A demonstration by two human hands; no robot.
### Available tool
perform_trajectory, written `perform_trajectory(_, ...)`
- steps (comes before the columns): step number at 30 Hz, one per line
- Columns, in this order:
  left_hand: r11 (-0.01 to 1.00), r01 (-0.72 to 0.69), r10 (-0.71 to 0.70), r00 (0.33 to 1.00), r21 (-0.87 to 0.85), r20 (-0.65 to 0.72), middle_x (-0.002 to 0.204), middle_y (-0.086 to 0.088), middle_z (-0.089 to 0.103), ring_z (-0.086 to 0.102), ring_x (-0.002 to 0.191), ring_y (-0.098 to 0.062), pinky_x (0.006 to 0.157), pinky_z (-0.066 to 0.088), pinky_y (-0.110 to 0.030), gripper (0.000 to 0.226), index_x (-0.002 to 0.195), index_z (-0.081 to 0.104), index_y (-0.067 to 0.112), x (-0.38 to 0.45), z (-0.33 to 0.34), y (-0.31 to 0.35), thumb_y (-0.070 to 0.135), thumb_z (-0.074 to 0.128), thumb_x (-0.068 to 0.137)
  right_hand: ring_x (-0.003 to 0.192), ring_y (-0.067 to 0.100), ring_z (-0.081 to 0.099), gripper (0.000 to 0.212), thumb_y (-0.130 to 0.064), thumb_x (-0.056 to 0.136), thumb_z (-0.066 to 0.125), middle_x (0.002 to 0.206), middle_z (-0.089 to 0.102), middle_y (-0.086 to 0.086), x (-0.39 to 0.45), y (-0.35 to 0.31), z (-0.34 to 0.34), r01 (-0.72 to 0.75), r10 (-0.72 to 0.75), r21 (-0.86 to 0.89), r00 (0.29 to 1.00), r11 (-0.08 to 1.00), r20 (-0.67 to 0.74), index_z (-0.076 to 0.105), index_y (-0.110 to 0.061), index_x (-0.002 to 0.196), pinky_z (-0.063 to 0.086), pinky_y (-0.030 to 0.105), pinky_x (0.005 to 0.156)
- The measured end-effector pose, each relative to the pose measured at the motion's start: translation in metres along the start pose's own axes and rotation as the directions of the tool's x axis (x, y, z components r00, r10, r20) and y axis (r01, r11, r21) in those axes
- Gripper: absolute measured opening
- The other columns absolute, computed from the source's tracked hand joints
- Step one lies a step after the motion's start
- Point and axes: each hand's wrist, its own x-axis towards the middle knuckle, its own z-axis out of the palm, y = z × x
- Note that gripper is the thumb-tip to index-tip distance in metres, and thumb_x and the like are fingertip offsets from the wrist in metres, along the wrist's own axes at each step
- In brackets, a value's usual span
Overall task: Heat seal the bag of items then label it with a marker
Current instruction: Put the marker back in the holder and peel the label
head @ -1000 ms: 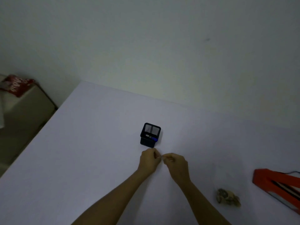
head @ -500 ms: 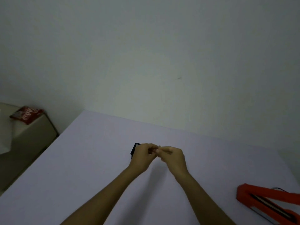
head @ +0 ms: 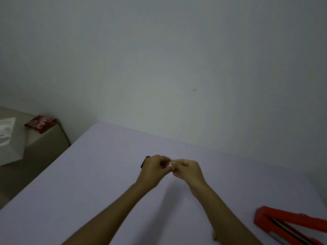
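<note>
— What are the hands doing?
— Left hand and right hand meet fingertip to fingertip above the bench, both pinching something small and pale; too small to tell what, or which way it points.
— And the sealer?
— The red heat sealer lies at the bench's right edge, long axis running right and nearer.
— The room?
— Dim; plain wall, pale bench, a red packet on a low unit at left.
</note>
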Motion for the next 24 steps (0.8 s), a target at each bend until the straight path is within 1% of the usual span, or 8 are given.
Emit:
perform_trajectory(3, 1.0, 0.009, -0.009, 1.0, 0.011, -0.011, 0.097, -0.002, 0.074, 0.068, 0.084, -0.008, 0.083, 0.058, -0.026, 0.029, 0.108, 0.071, 0.012, -0.002, 0.002, 0.001, 0.026, 0.071, 0.083, 0.08, 0.014, 0.073, 0.011, -0.016, 0.088, 0.066, 0.084, 0.076, 0.007, 0.0, 0.0, -0.002, -0.012, 0.012, 0.013, 1.0, 1.0, 0.018, 0.074, -0.008, 0.09, 0.058, 0.027, 0.079)
perform_trajectory(6, 1.0, 0.02, -0.02, 0.999, 0.006, -0.03, 0.097, -0.002, 0.074, 0.068, 0.084, -0.006, 0.084, 0.057, -0.025, 0.029, 0.108, 0.071, 0.012, 0.0, 0.001, 0.003, 0.029, 0.068, 0.085, 0.082, 0.014, 0.073, 0.012, -0.018, 0.087, 0.067, 0.085, 0.076, 0.006, 0.002, -0.001, -0.003, -0.034, 0.033, 0.025, 0.999, 0.999, 0.04, 0.074, -0.009, 0.091, 0.058, 0.028, 0.079)
perform_trajectory(9, 1.0, 0.025, -0.025, 0.999, -0.002, -0.036, 0.096, 0.0, 0.073, 0.067, 0.083, -0.006, 0.082, 0.056, -0.02, 0.033, 0.109, 0.071, 0.013, 0.0, 0.0, 0.005, 0.031, 0.072, 0.082, 0.084, 0.018, 0.073, 0.014, -0.017, 0.086, 0.067, 0.087, 0.076, 0.011, 0.004, -0.003, -0.005, -0.061, 0.058, 0.052, 0.997, 0.997, 0.054, 0.074, -0.006, 0.091, 0.058, 0.03, 0.082)
perform_trajectory(12, 1.0, 0.017, -0.017, 1.0, -0.002, -0.026, 0.096, -0.001, 0.073, 0.067, 0.083, -0.006, 0.082, 0.056, -0.021, 0.033, 0.109, 0.071, 0.012, 0.0, 0.0, 0.004, 0.028, 0.074, 0.081, 0.087, 0.023, 0.073, 0.016, -0.015, 0.086, 0.066, 0.09, 0.075, 0.016, 0.005, -0.005, -0.007, -0.092, 0.086, 0.077, 0.993, 0.993, 0.077, 0.074, -0.002, 0.093, 0.057, 0.032, 0.084)
perform_trajectory(16, 1.0, 0.0, -0.001, 1.0, -0.016, -0.018, 0.095, 0.0, 0.074, 0.065, 0.08, -0.002, 0.076, 0.052, -0.009, 0.031, 0.108, 0.071, 0.013, 0.003, -0.002, 0.001, 0.027, 0.073, 0.081, 0.087, 0.022, 0.072, 0.017, -0.016, 0.086, 0.065, 0.09, 0.075, 0.016, 0.007, -0.007, -0.005, -0.089, 0.083, 0.081, 0.994, 0.993, 0.076, 0.074, -0.002, 0.093, 0.057, 0.032, 0.084)
perform_trajectory(19, 0.999, -0.027, 0.027, 1.0, -0.025, -0.005, 0.094, -0.001, 0.073, 0.063, 0.075, 0.002, 0.072, 0.049, -0.003, 0.028, 0.107, 0.072, 0.012, 0.005, -0.005, 0.001, 0.023, 0.074, 0.081, 0.085, 0.022, 0.072, 0.018, -0.019, 0.086, 0.067, 0.088, 0.075, 0.015, 0.008, -0.008, -0.004, -0.07, 0.066, 0.067, 0.995, 0.995, 0.072, 0.074, -0.003, 0.093, 0.057, 0.031, 0.083)
perform_trajectory(21, 0.999, -0.045, 0.045, 0.999, -0.025, 0.0, 0.093, -0.001, 0.074, 0.063, 0.074, 0.003, 0.073, 0.048, -0.003, 0.025, 0.105, 0.072, 0.012, 0.006, -0.007, 0.0, 0.021, 0.073, 0.082, 0.085, 0.02, 0.073, 0.02, -0.021, 0.085, 0.069, 0.088, 0.075, 0.014, 0.008, -0.008, -0.003, -0.056, 0.051, 0.051, 0.995, 0.997, 0.088, 0.074, -0.003, 0.093, 0.057, 0.029, 0.081)
perform_trajectory(24, 0.999, -0.045, 0.045, 0.999, -0.021, 0.008, 0.093, -0.001, 0.074, 0.064, 0.076, 0.001, 0.074, 0.05, -0.005, 0.024, 0.105, 0.072, 0.013, 0.009, -0.008, -0.005, 0.022, 0.072, 0.083, 0.086, 0.02, 0.073, 0.018, -0.018, 0.086, 0.068, 0.089, 0.075, 0.014, 0.009, -0.009, 0.0, -0.044, 0.042, 0.023, 0.995, 0.999, 0.087, 0.074, -0.002, 0.093, 0.058, 0.029, 0.082)
